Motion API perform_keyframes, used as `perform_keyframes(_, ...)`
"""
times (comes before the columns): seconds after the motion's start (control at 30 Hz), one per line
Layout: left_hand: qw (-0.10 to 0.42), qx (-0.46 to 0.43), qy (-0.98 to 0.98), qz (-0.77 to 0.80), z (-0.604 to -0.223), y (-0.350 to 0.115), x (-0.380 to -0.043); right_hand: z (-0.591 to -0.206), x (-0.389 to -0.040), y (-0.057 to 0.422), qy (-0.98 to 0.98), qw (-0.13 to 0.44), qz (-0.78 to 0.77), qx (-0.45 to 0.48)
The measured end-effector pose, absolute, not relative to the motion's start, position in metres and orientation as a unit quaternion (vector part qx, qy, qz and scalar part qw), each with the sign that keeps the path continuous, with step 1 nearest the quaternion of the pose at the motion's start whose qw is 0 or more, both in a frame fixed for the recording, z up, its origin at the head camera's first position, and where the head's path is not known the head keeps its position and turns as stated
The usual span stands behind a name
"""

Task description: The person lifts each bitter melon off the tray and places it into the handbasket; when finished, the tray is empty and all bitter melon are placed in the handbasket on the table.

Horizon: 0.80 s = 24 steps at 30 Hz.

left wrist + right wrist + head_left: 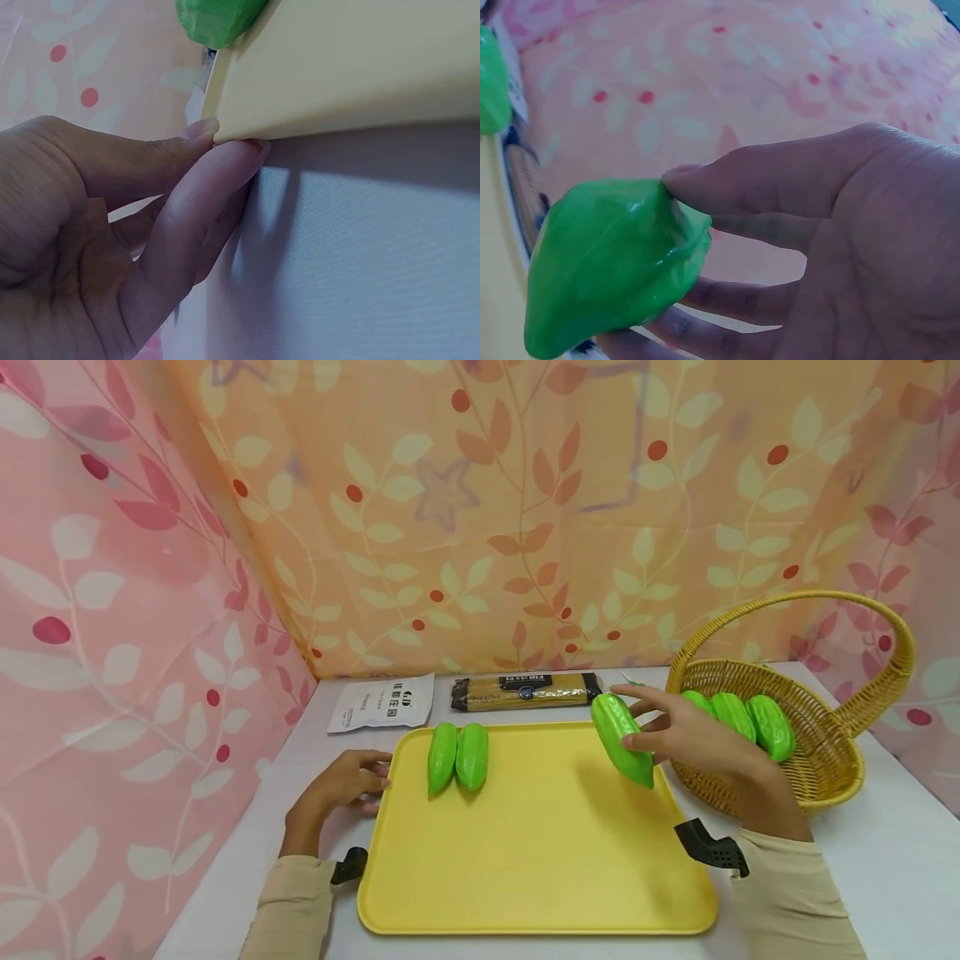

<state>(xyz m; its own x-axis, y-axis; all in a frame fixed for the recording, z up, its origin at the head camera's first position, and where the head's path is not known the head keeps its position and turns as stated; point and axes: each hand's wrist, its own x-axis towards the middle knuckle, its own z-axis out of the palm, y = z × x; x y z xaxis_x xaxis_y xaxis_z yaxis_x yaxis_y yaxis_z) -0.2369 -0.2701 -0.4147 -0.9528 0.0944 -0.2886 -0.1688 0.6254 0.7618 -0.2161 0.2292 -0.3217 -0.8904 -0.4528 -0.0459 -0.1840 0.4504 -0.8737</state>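
Observation:
My right hand [701,739] grips a glossy green, ridged fruit with a pointed end [621,739], raised over the right back part of a yellow tray [555,868]. In the right wrist view, thumb and fingertips hold the green fruit [607,255] from its sides. My left hand [345,785] is at the tray's left edge. The left wrist view shows its thumb and finger pinching the tray's rim [216,94]. Two similar green fruits [457,756] lie side by side at the tray's back left.
A woven basket [840,768] with a tall handle stands right of the tray, holding several green fruits [768,727]. Behind the tray lie a white packet [382,703] and a long pack of noodles [525,691]. Patterned curtains [450,568] enclose the back and sides.

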Motion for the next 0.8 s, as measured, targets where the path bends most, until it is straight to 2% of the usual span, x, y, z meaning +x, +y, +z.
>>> perform_keyframes(0.3, 0.150, -0.013, 0.893, 0.425, -0.416, -0.272, -0.239, -0.311, -0.199, 0.284, 0.887, 0.062, -0.424, -0.174)
perform_keyframes(0.8, 0.147, -0.017, 0.893, 0.425, -0.418, -0.272, -0.240, -0.333, -0.204, 0.347, 0.904, 0.032, -0.416, -0.096)
